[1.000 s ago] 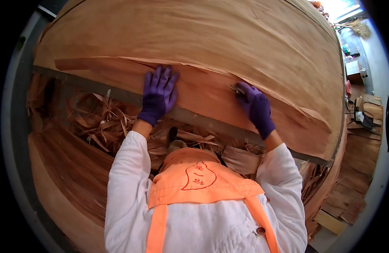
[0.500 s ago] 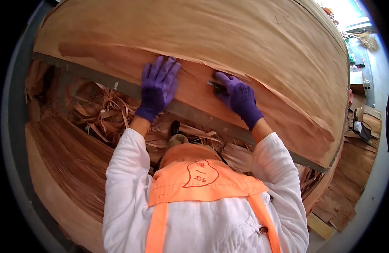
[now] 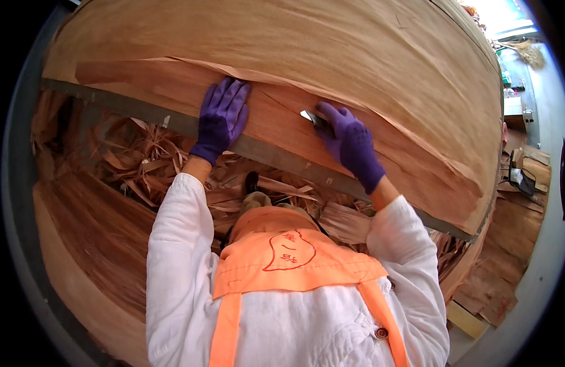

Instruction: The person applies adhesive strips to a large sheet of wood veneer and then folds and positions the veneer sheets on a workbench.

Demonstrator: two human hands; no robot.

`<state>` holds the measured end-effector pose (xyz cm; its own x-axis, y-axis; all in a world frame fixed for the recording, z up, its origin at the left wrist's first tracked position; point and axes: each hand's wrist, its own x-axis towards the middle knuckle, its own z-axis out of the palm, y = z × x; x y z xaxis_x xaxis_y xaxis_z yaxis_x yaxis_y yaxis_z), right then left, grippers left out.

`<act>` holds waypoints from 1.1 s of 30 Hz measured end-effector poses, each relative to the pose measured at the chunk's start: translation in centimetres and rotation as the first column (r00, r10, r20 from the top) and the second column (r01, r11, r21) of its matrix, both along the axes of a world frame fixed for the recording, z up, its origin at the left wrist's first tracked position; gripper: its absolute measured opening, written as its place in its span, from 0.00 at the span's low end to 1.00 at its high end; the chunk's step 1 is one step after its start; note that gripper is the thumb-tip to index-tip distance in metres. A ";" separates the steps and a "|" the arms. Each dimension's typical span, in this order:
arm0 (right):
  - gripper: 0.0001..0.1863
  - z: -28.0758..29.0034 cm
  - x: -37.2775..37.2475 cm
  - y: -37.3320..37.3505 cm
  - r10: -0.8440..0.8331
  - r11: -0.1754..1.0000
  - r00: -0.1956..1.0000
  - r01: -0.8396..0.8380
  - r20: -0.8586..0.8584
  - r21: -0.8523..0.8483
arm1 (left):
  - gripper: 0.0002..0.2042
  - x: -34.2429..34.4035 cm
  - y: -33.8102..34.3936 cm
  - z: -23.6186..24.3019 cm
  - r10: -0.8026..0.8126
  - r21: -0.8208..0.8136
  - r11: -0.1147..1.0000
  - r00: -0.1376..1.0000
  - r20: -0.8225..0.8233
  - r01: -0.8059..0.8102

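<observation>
Left hand (image 3: 221,119) flat, fingers spread, pressing the veneer sheet (image 3: 282,122) on the table edge (image 3: 264,150). Right hand (image 3: 350,144) gripping a small blade (image 3: 311,117) against the sheet.

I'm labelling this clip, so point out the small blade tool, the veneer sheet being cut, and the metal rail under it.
blade tool (image 3: 309,116), head view, on the pale metal blade tip ahead of the glove.
veneer sheet (image 3: 282,119), head view, on its bare face between both gloves.
metal rail (image 3: 142,116), head view, on its grey top edge.
</observation>
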<state>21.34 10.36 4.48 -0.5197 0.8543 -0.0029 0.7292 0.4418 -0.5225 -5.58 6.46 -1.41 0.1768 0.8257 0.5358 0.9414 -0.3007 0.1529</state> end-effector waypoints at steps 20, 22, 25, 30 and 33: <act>0.09 -1.1 -10.1 -6.2 -0.102 0.971 0.980 0.135 0.169 -0.198 | 0.22 -0.2 -0.2 0.0 0.005 -0.056 0.998 1.000 0.031 -0.003; 0.09 -1.9 -11.0 -6.0 -0.140 0.983 0.979 0.155 0.150 -0.094 | 0.22 -0.3 -0.2 -0.1 -0.001 -0.059 0.998 0.999 0.054 0.004; 0.09 -2.0 -12.0 -5.3 -0.134 0.985 0.962 0.156 0.238 -0.073 | 0.22 -0.3 -0.1 -0.2 -0.002 -0.057 0.998 0.998 0.069 0.006; 0.09 -2.0 -12.6 -5.5 -0.144 0.982 0.929 0.176 0.340 -0.066 | 0.21 -0.4 0.0 -0.4 -0.010 -0.075 0.997 0.998 0.055 0.014; 0.09 -2.0 -12.6 -5.7 -0.145 0.981 0.917 0.183 0.372 -0.069 | 0.22 -0.6 0.0 -0.5 -0.030 -0.112 0.993 0.997 0.076 0.038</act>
